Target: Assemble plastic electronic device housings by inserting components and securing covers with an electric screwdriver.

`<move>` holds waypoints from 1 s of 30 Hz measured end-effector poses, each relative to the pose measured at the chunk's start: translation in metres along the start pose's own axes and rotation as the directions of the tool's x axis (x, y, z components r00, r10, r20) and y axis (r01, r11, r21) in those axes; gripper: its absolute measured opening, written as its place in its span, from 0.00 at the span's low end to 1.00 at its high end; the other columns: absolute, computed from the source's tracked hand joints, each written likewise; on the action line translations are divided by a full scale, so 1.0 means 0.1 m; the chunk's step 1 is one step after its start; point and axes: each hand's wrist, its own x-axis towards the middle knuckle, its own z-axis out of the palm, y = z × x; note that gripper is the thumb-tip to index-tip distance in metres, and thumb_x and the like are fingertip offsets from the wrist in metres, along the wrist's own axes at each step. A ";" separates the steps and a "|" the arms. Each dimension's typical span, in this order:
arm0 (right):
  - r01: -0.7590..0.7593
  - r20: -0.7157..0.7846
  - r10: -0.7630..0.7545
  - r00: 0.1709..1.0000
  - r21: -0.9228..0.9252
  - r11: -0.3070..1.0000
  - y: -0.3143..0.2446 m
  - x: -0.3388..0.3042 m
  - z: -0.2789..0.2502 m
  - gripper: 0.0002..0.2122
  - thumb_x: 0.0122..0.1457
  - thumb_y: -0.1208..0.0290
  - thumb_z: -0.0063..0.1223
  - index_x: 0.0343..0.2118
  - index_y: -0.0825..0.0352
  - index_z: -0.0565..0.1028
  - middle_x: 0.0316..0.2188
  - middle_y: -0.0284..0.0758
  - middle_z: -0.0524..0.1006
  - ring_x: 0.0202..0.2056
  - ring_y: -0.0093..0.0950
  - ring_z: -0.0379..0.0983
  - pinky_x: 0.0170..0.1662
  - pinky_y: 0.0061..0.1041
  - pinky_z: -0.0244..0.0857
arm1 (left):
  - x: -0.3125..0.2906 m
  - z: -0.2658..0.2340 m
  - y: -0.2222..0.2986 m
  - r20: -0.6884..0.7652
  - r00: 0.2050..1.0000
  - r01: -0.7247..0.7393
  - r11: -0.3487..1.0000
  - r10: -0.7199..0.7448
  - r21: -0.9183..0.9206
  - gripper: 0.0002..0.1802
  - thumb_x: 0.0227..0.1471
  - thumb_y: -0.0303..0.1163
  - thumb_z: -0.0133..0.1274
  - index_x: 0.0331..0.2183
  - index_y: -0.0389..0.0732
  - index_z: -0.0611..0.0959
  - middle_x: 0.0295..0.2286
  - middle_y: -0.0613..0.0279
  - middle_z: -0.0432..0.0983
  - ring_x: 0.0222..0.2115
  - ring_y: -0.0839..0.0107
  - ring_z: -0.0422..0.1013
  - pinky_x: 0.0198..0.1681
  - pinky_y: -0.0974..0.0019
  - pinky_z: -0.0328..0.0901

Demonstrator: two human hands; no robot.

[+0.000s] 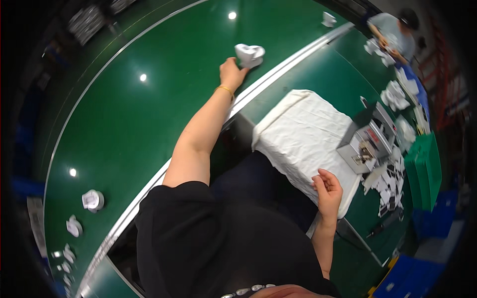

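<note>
My left arm stretches out over the green conveyor belt. At its far end my left hand, with a yellow bracelet at the wrist, has fingers and thumb closed at the near edge of a white, curved plastic part. The part looks slightly blurred, and the exact grip is partly hidden. My right hand hangs loosely at the near edge of a table pad covered with white cloth. Its fingers are slightly bent and apart, holding nothing.
Beside the cloth stands a grey metal box, lid up, with small metal pieces. Paper-like scraps, a green bin and a screwdriver-like tool lie right. More white parts are on the belt. Another person works far right.
</note>
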 end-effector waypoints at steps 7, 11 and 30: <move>-0.017 0.124 0.020 0.992 -0.026 1.000 -0.02 0.12 0.06 0.12 0.60 0.80 0.57 0.46 0.75 0.75 0.32 0.32 0.77 0.31 0.17 0.73 0.37 0.16 0.68 | -0.52 -2.19 -1.29 -0.068 0.995 0.098 0.877 -0.075 0.470 0.38 0.41 0.45 0.69 0.52 0.38 0.77 0.50 0.47 0.74 0.52 0.53 0.70 0.57 0.56 0.65; 0.026 0.170 -0.019 0.985 -0.038 0.999 0.09 0.15 0.09 0.12 0.61 0.77 0.56 0.46 0.74 0.75 0.32 0.35 0.80 0.30 0.19 0.74 0.35 0.16 0.66 | -1.24 -3.89 -1.58 -0.337 0.678 0.617 0.256 -0.653 0.745 0.40 0.44 0.62 0.61 0.55 0.53 0.76 0.54 0.61 0.72 0.56 0.56 0.67 0.53 0.43 0.64; 0.051 0.235 -0.044 0.971 -0.024 0.998 0.01 0.04 0.05 0.10 0.60 0.72 0.59 0.42 0.70 0.79 0.31 0.30 0.81 0.33 0.17 0.75 0.39 0.19 0.69 | -1.10 -4.44 -2.68 0.372 0.819 0.490 0.870 -0.437 -0.057 0.17 0.57 0.40 0.54 0.40 0.36 0.83 0.33 0.57 0.80 0.33 0.61 0.77 0.39 0.60 0.74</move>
